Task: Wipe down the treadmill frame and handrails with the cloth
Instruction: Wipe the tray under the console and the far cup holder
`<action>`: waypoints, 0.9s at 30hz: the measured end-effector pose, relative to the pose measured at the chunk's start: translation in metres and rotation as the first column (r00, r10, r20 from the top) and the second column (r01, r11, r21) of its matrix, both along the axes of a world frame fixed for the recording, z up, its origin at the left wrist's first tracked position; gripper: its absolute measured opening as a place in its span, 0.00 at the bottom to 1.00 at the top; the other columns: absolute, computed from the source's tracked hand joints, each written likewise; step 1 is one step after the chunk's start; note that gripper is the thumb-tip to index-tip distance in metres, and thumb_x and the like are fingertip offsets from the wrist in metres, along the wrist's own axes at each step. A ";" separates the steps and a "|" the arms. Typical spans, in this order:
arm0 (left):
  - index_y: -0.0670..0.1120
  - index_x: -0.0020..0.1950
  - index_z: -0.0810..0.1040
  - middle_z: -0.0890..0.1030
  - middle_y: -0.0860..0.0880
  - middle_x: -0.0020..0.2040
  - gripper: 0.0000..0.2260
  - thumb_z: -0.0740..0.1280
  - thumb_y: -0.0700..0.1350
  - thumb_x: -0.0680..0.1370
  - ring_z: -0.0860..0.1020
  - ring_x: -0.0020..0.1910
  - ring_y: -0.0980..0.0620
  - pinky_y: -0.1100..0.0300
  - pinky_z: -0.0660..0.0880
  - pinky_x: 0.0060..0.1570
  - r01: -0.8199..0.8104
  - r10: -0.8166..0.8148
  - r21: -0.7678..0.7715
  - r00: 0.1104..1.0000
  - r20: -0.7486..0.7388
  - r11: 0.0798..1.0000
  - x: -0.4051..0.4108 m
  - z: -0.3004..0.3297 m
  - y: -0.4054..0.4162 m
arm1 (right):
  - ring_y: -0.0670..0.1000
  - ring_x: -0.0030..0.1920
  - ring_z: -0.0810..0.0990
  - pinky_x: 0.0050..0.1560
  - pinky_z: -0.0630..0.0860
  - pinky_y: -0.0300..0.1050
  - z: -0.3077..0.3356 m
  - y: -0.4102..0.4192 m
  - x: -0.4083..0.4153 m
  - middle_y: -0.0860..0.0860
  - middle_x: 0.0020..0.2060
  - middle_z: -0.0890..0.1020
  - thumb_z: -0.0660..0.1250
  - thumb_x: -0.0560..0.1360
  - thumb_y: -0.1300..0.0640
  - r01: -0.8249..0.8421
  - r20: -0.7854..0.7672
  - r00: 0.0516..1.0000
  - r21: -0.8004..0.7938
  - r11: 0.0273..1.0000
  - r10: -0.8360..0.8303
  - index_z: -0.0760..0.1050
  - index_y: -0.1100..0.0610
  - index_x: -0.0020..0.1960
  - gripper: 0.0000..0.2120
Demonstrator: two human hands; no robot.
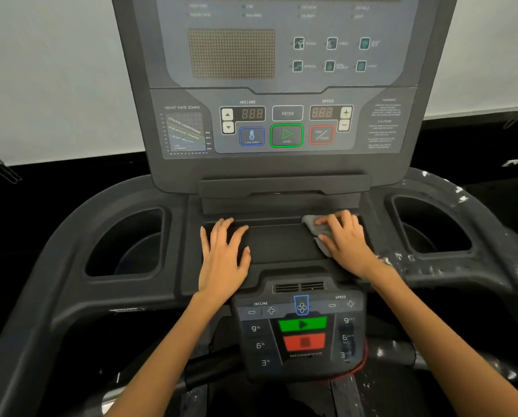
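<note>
Head view only. Treadmill console [282, 85] fills the top, dark grey, displays unlit. Readable on the mid panel: "HEART RATE ZONES" chart [184, 129] at left with bands "ATHLETIC CONDITIONING", "ENDURANCE TRAINING", "HEART HEALTHY", "LOW INTENSITY". Centre: "INCLINE" with up/down arrows and 888 segments, "ENTER" key [287, 113], "SPEED" with 888 and +/-. Below those: blue "COOL DOWN" key [251, 136], green "START" key [286, 135], red "STOP / PAUSE" key [321, 135]. Right block headed "WARNING" and "CAUTION"; body text too small to read. Upper panel labels blurred, unreadable.

Flat tray [277, 242] sits under the console, between two cup-holder wells: left well [125, 242], right well [432, 225].

Left hand [223, 254] lies palm down on the tray's left part, fingers straight and spread, holding nothing.

Right hand [343, 239] presses the cloth [311, 221] onto the tray's right rear corner. Cloth is light grey, crumpled, showing past the fingertips and below the thumb. Fingers lie over it, slightly bent.

Lower quick-control pad [301, 332] sits between the forearms: "INCLINE" -/+, fan icon, "SPEED" -/+, green play bar, red stop bar, presets 9/6/3 each side, line reading roughly "hold 3 seconds to reset".

Right handrail [474, 236] carries white flecks; left handrail [50, 266] looks plain dark.
</note>
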State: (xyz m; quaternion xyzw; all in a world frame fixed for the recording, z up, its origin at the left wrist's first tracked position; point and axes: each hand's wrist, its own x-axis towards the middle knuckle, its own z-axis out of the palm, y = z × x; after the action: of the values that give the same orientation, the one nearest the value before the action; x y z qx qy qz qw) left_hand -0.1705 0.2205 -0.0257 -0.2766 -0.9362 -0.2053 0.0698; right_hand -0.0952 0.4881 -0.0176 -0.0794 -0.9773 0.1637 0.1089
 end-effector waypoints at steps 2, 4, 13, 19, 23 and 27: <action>0.47 0.72 0.67 0.61 0.42 0.76 0.22 0.55 0.52 0.79 0.53 0.77 0.43 0.41 0.43 0.73 0.000 0.002 -0.062 1.000 0.028 0.998 0.000 0.001 0.001 | 0.63 0.43 0.74 0.41 0.72 0.53 -0.003 -0.013 -0.013 0.62 0.47 0.74 0.73 0.70 0.64 0.037 -0.025 0.999 0.062 0.997 -0.036 0.75 0.63 0.53 0.13; 0.48 0.75 0.63 0.55 0.44 0.78 0.27 0.46 0.56 0.78 0.48 0.77 0.44 0.40 0.41 0.73 0.010 -0.004 -0.136 0.999 0.049 0.991 0.000 0.000 0.001 | 0.64 0.44 0.74 0.41 0.67 0.50 -0.003 -0.024 -0.025 0.62 0.47 0.74 0.72 0.70 0.65 -0.003 -0.016 1.000 0.059 0.998 0.004 0.74 0.63 0.52 0.12; 0.55 0.77 0.57 0.45 0.48 0.79 0.32 0.38 0.60 0.74 0.36 0.75 0.48 0.42 0.32 0.70 0.025 0.002 -0.209 0.991 0.132 0.978 -0.002 0.002 0.005 | 0.49 0.58 0.63 0.53 0.54 0.41 0.009 -0.044 -0.033 0.49 0.61 0.68 0.65 0.78 0.54 -0.338 0.115 0.925 -0.184 0.923 0.362 0.73 0.49 0.66 0.16; 0.54 0.76 0.58 0.39 0.49 0.78 0.23 0.53 0.56 0.82 0.34 0.76 0.48 0.45 0.32 0.71 0.032 0.001 -0.069 0.902 0.431 0.997 0.006 0.018 0.026 | 0.46 0.57 0.65 0.61 0.60 0.45 0.010 -0.020 -0.007 0.44 0.57 0.71 0.68 0.77 0.52 -0.332 0.065 0.929 -0.294 0.897 0.365 0.77 0.43 0.63 0.15; 0.50 0.72 0.68 0.51 0.47 0.79 0.19 0.54 0.53 0.83 0.43 0.77 0.50 0.46 0.37 0.73 0.044 -0.082 0.083 0.834 0.546 0.996 0.021 0.028 0.046 | 0.47 0.54 0.68 0.57 0.64 0.46 0.006 -0.010 0.011 0.43 0.55 0.72 0.64 0.76 0.47 -0.236 -0.019 0.971 -0.235 0.943 0.239 0.78 0.44 0.63 0.16; 0.48 0.61 0.79 0.68 0.48 0.73 0.16 0.56 0.52 0.82 0.59 0.75 0.49 0.52 0.53 0.73 0.055 -0.133 0.158 0.830 0.542 0.986 0.045 0.042 0.063 | 0.48 0.51 0.69 0.50 0.66 0.46 0.001 0.000 0.022 0.48 0.53 0.75 0.61 0.76 0.45 -0.150 -0.050 0.988 -0.104 0.983 0.146 0.79 0.46 0.62 0.17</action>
State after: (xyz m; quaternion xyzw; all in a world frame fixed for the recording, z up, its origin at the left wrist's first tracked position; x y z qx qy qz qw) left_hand -0.1253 0.2834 0.0165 -0.2461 -0.8857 -0.3424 -0.1941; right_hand -0.0734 0.4882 -0.0164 -0.0088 -0.9677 0.2256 0.1127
